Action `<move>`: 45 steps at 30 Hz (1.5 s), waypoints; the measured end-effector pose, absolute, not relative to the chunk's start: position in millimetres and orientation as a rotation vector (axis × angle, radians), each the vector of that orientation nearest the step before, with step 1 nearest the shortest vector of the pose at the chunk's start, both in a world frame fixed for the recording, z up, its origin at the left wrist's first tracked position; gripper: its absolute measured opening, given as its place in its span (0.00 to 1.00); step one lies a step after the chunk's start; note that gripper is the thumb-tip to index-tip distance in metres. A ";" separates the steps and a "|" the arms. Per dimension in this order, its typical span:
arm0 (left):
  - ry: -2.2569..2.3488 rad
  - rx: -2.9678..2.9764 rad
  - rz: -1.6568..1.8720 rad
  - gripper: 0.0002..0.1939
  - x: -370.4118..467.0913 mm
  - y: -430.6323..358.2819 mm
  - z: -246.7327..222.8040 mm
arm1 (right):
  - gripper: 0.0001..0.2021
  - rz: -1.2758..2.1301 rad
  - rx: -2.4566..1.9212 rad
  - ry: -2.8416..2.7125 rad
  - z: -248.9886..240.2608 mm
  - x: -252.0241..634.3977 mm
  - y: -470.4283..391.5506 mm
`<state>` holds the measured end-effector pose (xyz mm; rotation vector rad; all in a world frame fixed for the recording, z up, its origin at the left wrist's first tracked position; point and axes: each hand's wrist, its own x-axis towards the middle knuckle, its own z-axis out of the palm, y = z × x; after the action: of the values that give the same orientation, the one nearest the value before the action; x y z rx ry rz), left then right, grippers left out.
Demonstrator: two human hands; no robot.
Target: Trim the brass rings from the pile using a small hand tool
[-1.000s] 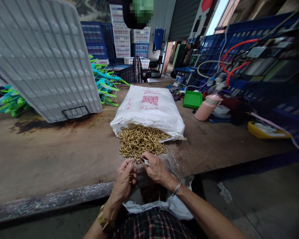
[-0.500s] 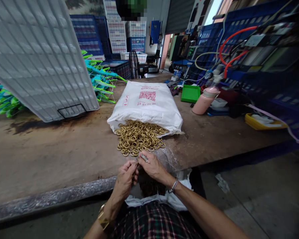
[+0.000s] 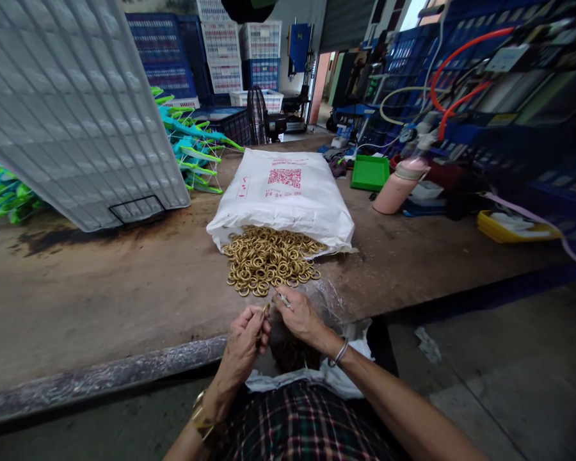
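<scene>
Between the thumb and fingers of my left hand [image 3: 244, 336] is a brass-coloured ring [image 3: 265, 309], held just over the table's front edge. My right hand [image 3: 303, 319] is closed on a small silvery metal tool [image 3: 283, 299]; its exact kind is too small to tell. The two hands are close together with a narrow gap between them. Just beyond them lies a heap of brass-coloured rings [image 3: 269, 259], spilling from the mouth of a white woven sack [image 3: 288, 198] with red print. Below my hands, an open white bag [image 3: 336, 378] sits at my lap, its inside dark.
A tall ribbed grey-white crate [image 3: 81, 115] stands on the left, with green and blue plastic pieces [image 3: 192, 150] behind it. To the right are a pink bottle [image 3: 399, 187], a green tray [image 3: 369, 173] and a yellow tray [image 3: 513, 229]. Crates [image 3: 221, 54] are stacked behind.
My hands have drawn slightly apart, and the ring in my left fingers now shows more clearly. The camera view has shifted a little.
</scene>
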<state>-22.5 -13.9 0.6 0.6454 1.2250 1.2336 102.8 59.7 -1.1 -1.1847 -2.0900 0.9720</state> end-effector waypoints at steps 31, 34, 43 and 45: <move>1.391 0.882 1.150 0.22 -23.3 -15.6 -1.9 | 0.15 0.687 -1.242 -2.743 11.5 109.4 46.5; 1.395 0.885 1.147 0.22 -24.0 -16.0 -5.0 | 0.16 0.671 -1.281 -2.748 11.0 108.0 44.8; 1.188 0.907 0.966 0.17 -12.9 -50.6 17.4 | 0.11 0.467 -1.474 -2.677 -0.8 119.0 62.7; 1.101 0.889 0.878 0.17 -5.9 -58.5 14.5 | 0.10 0.399 -1.514 -2.623 -2.7 125.0 73.1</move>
<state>-5.9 -58.5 14.5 0.8887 1.1008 0.8780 125.0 73.1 -2.7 -1.5141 -2.6229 0.3991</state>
